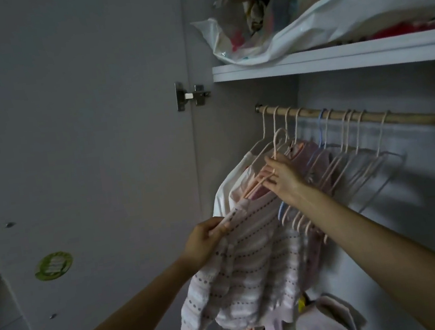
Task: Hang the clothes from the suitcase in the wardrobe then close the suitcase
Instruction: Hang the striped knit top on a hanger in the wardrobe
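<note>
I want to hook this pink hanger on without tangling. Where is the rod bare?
The rod is bare at its right end, past the last hanger hook. A narrower gap sits just left of the blue hanger. The left end, above the right hand, is crowded.

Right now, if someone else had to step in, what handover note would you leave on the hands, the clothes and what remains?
Left hand: pinching the shoulder of the pink dotted cardigan.
Right hand: gripping the pink hanger inside that cardigan; its hook is below the wooden rail, not yet on it.
Done: several garments already hang at the rail's left end; empty hangers to the right.
Left: hook this hanger on. The suitcase is out of view, so any remaining clothes and closing it are unconfirmed.
</note>
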